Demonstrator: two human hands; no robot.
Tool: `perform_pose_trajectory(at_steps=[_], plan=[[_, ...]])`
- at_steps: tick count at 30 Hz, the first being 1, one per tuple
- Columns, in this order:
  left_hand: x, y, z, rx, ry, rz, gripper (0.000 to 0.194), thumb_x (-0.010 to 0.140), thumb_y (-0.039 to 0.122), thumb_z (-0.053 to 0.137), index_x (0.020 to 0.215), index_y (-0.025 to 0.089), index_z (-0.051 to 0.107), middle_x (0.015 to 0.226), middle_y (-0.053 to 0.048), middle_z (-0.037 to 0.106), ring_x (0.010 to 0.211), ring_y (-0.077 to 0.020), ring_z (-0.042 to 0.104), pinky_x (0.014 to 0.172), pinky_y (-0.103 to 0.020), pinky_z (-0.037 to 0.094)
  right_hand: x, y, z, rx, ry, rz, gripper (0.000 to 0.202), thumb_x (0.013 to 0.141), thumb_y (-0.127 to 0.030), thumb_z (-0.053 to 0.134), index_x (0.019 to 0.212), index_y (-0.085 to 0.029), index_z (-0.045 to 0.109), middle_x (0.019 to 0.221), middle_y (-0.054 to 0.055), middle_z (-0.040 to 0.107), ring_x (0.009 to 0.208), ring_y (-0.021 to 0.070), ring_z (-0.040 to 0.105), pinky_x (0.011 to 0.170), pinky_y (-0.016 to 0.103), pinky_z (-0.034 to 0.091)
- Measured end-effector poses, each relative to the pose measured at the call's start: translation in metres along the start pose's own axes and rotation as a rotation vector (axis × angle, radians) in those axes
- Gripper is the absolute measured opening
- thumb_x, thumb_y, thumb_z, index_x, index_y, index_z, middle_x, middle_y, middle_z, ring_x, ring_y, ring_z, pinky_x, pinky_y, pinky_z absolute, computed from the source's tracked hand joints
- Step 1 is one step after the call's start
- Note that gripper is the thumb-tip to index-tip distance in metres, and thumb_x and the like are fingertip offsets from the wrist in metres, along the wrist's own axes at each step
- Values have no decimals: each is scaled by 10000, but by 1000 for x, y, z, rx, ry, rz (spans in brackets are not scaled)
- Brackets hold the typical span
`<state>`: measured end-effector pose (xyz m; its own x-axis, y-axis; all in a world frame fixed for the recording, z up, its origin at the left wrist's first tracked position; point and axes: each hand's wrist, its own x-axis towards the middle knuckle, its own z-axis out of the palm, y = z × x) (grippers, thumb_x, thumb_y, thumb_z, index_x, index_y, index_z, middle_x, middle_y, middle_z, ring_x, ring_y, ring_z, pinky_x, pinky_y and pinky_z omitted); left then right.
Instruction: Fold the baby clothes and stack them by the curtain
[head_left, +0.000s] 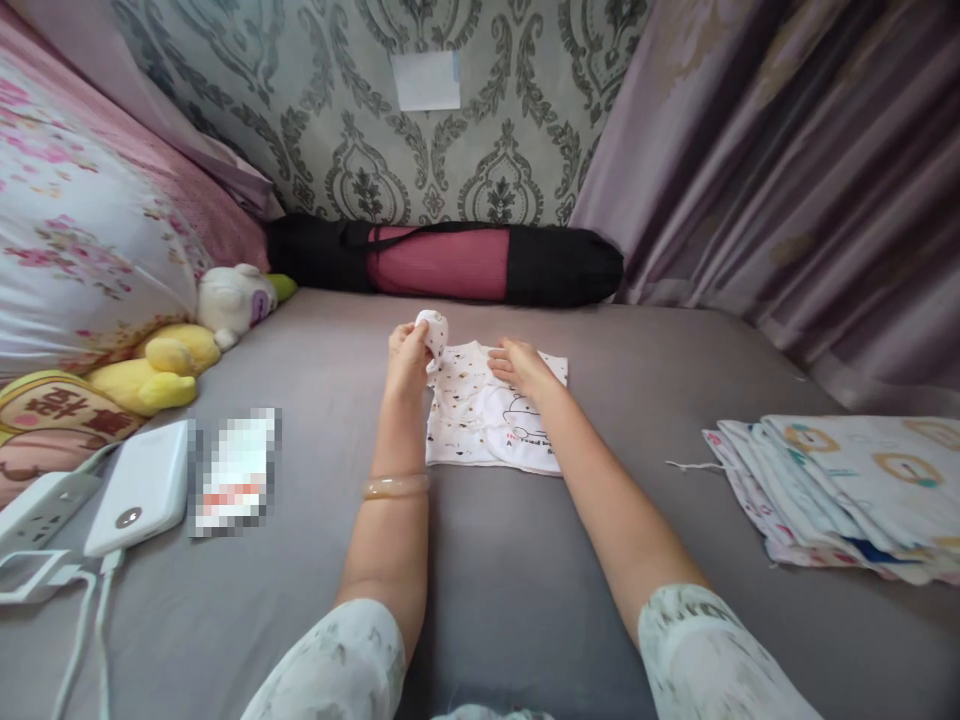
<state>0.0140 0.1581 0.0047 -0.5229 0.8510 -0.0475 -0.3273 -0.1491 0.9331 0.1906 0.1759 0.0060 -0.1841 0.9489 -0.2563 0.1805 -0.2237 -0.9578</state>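
A small white baby shirt [457,430] with tiny dark prints and a line-drawn animal lies flat on the grey bed sheet in front of me. My left hand [407,352] pinches a raised, bunched part of the white printed cloth at the shirt's upper left, most likely its sleeve. On the shirt's upper right rests my right hand [521,366], its fingers stretched out over the fabric. My right forearm hides part of the drawing and the shirt's right edge.
Folded printed cloths [862,490] are stacked at the right. At the left lie a white power bank [142,485] with cables, a power strip [45,510], a blurred-out packet [236,475] and plush toys [161,370]. A long black-and-red bag [442,262] lies along the wall.
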Motion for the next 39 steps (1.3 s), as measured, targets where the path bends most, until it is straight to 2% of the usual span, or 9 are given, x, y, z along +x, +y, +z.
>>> perform_pose_trajectory(at_steps=[3, 6, 10, 13, 18, 21, 26, 33, 39], plan=[[-8, -8, 17, 25, -10, -44, 162, 786, 284, 646, 847, 180, 538, 721, -1, 600, 651, -132, 622, 661, -273, 515, -11, 10, -24, 382, -44, 209, 400, 1008, -311, 317, 1330, -100, 424, 1235, 198, 607, 899, 177, 683, 849, 337, 547], [-18, -17, 33, 87, -40, -55, 149, 826, 289, 628, 853, 182, 529, 722, -2, 591, 646, -123, 618, 666, -266, 513, -19, 19, -32, 506, -46, 242, 383, 1008, -319, 325, 1294, -86, 428, 1179, 204, 622, 829, 172, 688, 798, 321, 562], [-30, -23, 42, 150, -256, -78, 220, 880, 397, 590, 895, 182, 550, 825, -65, 659, 832, -175, 677, 805, -312, 522, -20, 22, -29, 572, -26, 272, 342, 1011, -316, 311, 1258, -116, 441, 1096, 174, 657, 831, 178, 689, 793, 344, 568], [-30, -20, 35, 151, -376, -78, 414, 917, 578, 450, 1002, 187, 558, 1093, -147, 680, 1130, -226, 624, 997, -369, 446, -19, 21, -28, 585, -34, 277, 336, 1024, -336, 267, 1189, -147, 491, 1001, 127, 682, 818, 177, 685, 808, 368, 570], [-12, -17, 4, 289, -213, 23, 359, 927, 492, 424, 1063, 185, 549, 1204, -155, 654, 1197, -221, 585, 1051, -385, 399, -20, 20, -27, 533, -23, 243, 287, 1014, -332, 345, 1099, -155, 556, 944, 98, 693, 804, 169, 677, 808, 368, 586], [-4, -23, -8, 494, -168, 127, 198, 839, 281, 522, 998, 190, 595, 1083, -111, 692, 1115, -215, 619, 1025, -387, 423, -18, 23, -25, 415, 64, 164, 262, 907, -162, 541, 1167, -136, 549, 1062, 106, 678, 837, 156, 673, 812, 322, 593], [-5, -39, -12, 765, -325, 154, 385, 677, 74, 529, 1018, 207, 648, 1136, -92, 683, 1171, -247, 581, 1067, -415, 386, -8, 34, -30, 30, 216, 11, 506, 827, -78, 496, 1330, -135, 496, 1181, 117, 654, 870, 191, 688, 827, 356, 588], [-8, -44, -13, 840, -360, 107, 391, 630, 90, 658, 984, 254, 690, 1186, -98, 681, 1249, -326, 535, 1119, -484, 321, -25, 31, -33, -691, 332, -91, 519, 872, -170, 461, 1391, -154, 457, 1246, 168, 621, 1158, 304, 579, 978, 428, 459], [-18, -44, 2, 987, -374, 347, 356, 795, 145, 563, 1125, 241, 655, 1324, -117, 606, 1361, -318, 422, 1165, -562, 183, -37, 29, -18, -987, 386, -372, 521, 918, -138, 361, 1435, -84, 398, 1501, 192, 391, 1393, 306, 323, 1127, 465, 249]])
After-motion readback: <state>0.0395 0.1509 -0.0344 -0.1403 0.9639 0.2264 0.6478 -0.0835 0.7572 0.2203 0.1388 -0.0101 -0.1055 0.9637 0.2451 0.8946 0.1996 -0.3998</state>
